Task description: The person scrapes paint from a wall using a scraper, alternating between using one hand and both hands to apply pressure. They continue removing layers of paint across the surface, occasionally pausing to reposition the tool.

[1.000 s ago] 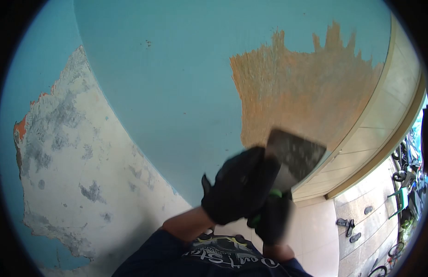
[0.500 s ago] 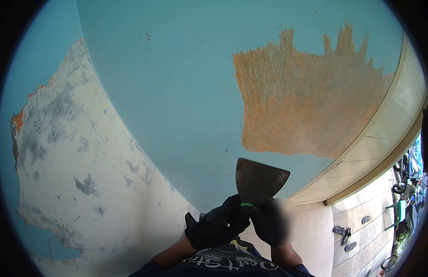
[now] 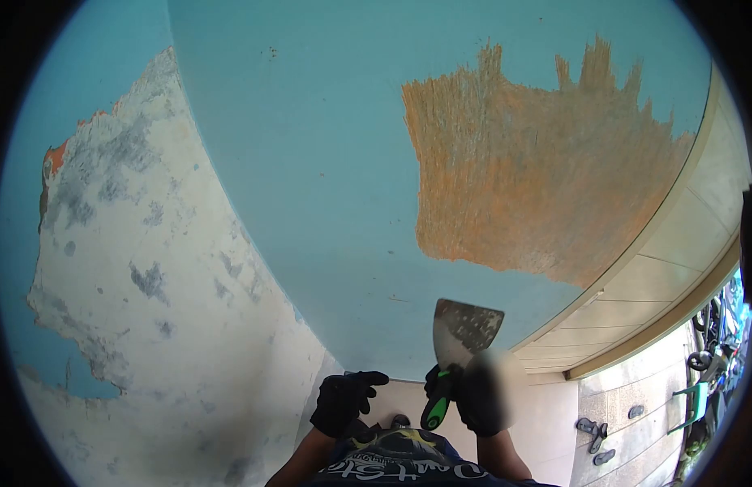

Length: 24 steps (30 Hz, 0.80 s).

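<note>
Scraper: the scraper is in the right hand, in front of the blue wall, its broad end pointing far and its handle end near.
Blade: the metal blade widens toward its far edge and is dark with pale specks there; it sits on the near side of the stripped patch, apart from it.
Handle: the handle is black with green trim, tilted so its butt lies nearer and to the left.
Right hand: the black-gloved right hand is closed around the handle; a blur covers its right side.
Left hand: the black-gloved left hand is half open, fingers loosely bent, one reaching to the right, well apart from the scraper.
Shirt: a dark printed shirt shows at the near edge, between the forearms.
Blue wall: the blue wall carries the orange-brown stripped patch on its right, ragged along the far edge.
Left side: a whitish, grey-blotched area meets the blue wall at a corner.
Right side: beige tiles border the wall; beyond lie dark sandals and a green chair.
</note>
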Motion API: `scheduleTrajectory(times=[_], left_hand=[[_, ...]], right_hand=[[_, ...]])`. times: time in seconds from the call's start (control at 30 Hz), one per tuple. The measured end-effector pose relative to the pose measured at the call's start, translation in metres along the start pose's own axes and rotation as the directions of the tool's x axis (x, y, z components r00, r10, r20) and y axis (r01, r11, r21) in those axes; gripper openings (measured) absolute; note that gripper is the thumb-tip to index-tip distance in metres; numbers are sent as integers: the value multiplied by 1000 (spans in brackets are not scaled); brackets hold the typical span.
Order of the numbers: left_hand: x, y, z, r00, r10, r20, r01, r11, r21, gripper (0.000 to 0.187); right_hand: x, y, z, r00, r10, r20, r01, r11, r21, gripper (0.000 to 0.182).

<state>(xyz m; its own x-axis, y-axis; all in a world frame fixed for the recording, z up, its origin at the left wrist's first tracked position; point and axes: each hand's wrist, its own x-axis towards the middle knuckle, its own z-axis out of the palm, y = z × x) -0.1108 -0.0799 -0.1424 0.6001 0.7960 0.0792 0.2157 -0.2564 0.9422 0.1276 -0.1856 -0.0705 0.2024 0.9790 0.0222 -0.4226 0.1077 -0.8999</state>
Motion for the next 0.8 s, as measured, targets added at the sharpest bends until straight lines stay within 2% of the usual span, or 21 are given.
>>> scheduleTrajectory(times=[0.03, 0.1, 0.13, 0.17, 0.2, 0.23, 0.27, 0.3, 0.33, 0.37, 0.4, 0.43, 0.47, 0.5, 0.57, 0.63, 0.67, 0.7, 0.73, 0.77, 0.8], left_hand=[[-2, 2, 3, 1000, -3, -5, 3, 1000, -2, 23], [-2, 11, 7, 979, 162, 127, -201, 882, 426, 29], [1, 13, 10, 979, 159, 124, -197, 883, 425, 29], [5, 14, 13, 988, -84, 126, 67, 988, 137, 34], [10, 16, 17, 931, -306, 199, 338, 928, -155, 39], [13, 21, 23, 932, -304, 196, 336, 929, -157, 39], [17, 29, 31, 938, -236, 253, 325, 850, -414, 45], [19, 37, 38, 944, -156, 290, 313, 703, -638, 52], [20, 47, 42, 922, -37, 385, 334, 578, -745, 60], [18, 64, 40, 922, -37, 385, 335, 575, -747, 60], [15, 85, 36, 923, 51, 380, 168, 838, -519, 57], [14, 96, 35, 906, 134, 402, -45, 974, -224, 56], [11, 89, 42, 936, 190, 296, -179, 982, -65, 62], [9, 96, 42, 936, 190, 295, -179, 982, -64, 62], [2, 114, 37, 993, 97, 67, -88, 988, -125, 59], [3, 112, 27, 997, 75, 30, -70, 989, -133, 58], [3, 110, 23, 999, 51, -8, -52, 988, -147, 58], [4, 112, 18, 999, 50, -12, -51, 987, -154, 58], [6, 116, 12, 993, 113, -25, -115, 986, -124, 59], [10, 118, 8, 984, 176, -35, -179, 980, -92, 60], [14, 118, 4, 941, 334, -62, -335, 942, -15, 64]], right_hand=[[-5, 2, -1, 1000, 5, 4, -5, 1000, -1, 28], [-14, 6, 0, 993, 116, -26, -117, 993, -30, 28], [-18, 9, -4, 995, 102, -3, -102, 994, -30, 28], [-21, 9, -3, 995, 104, -2, -104, 994, -32, 28], [-25, 7, 1, 994, 100, -52, -100, 995, -4, 27], [-27, 6, 5, 990, 97, -102, -95, 995, 24, 27], [-26, 5, 8, 990, 97, -100, -95, 995, 22, 27], [-23, 1, 11, 988, 12, -153, -31, 992, -123, 26], [-20, -3, 14, 978, -80, -193, 25, 963, -268, 25], [-17, -12, 17, 978, -78, -194, 23, 962, -271, 25], [-14, -24, 21, 986, -113, -120, 53, 908, -415, 24], [-11, -31, 23, 990, -137, -41, 93, 833, -546, 24], [-5, -28, 14, 930, -339, 143, 343, 660, -669, 31], [-2, -27, 1, 930, -339, 144, 345, 660, -668, 31], [-1, -28, -22, 898, -418, 139, 372, 551, -747, 41], [19, -77, -1, 703, -687, 184, 376, 139, -916, 56], [26, -91, 5, 703, -685, 190, 379, 134, -916, 56], [30, -100, 9, 691, -618, 374, 353, -163, -921, 58], [37, -107, 13, 686, -499, 529, 320, -446, -836, 60], [52, -104, 22, 603, -483, 635, 390, -516, -763, 50], [67, -105, 26, 543, -448, 711, 451, -558, -696, 45]])
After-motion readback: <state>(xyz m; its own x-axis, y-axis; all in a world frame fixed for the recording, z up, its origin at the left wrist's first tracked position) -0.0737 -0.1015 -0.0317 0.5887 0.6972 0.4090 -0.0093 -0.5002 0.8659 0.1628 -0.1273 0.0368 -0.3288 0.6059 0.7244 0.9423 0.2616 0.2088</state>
